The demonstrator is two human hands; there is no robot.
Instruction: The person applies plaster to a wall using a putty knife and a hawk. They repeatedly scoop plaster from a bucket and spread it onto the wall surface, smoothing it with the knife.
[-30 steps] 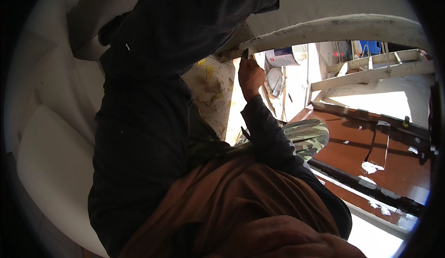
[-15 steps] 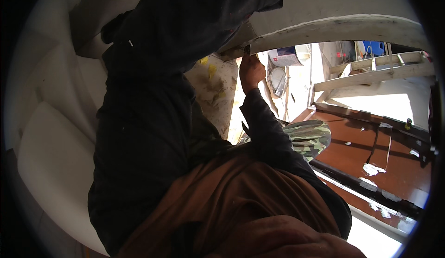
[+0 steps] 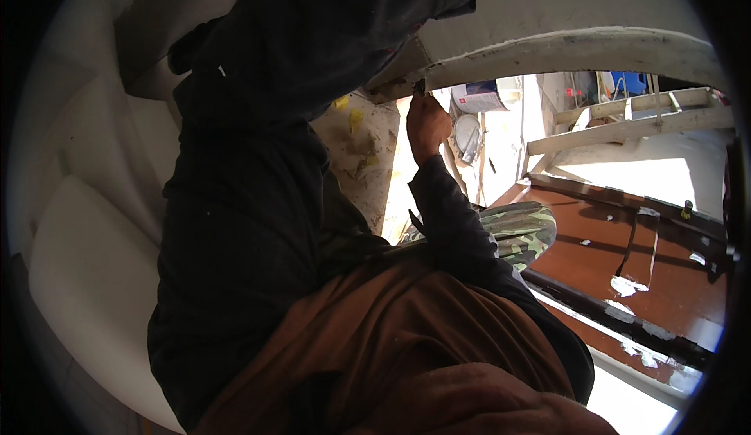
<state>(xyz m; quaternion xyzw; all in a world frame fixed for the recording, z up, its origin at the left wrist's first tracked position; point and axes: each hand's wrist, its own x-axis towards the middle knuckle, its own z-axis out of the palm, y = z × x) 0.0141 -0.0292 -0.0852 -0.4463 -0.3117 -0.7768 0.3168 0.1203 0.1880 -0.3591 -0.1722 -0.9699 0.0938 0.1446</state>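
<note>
My right hand [image 3: 429,128] is closed around a small dark tool [image 3: 419,88] with a short, flat end. Its tip meets the lower edge of a curved, off-white panel [image 3: 571,53], where dark marks show. The handle is hidden in my fingers, so its exact kind is unclear. My left arm [image 3: 313,52], in a dark sleeve, reaches up across the view; its cuff ends near the top edge. The left hand itself is out of sight beyond it.
Beyond my right hand stand a white-and-dark can [image 3: 479,96] and a round lid [image 3: 467,136] with a flat tool on it. A wooden ladder [image 3: 626,128] lies at the right. Below it is a brown panel [image 3: 594,224] with white patches. Smooth pale forms [image 3: 86,255] curve along my left.
My right hand and the tool have shifted very slightly down and to the right along the panel's edge. My left arm stays almost still.
</note>
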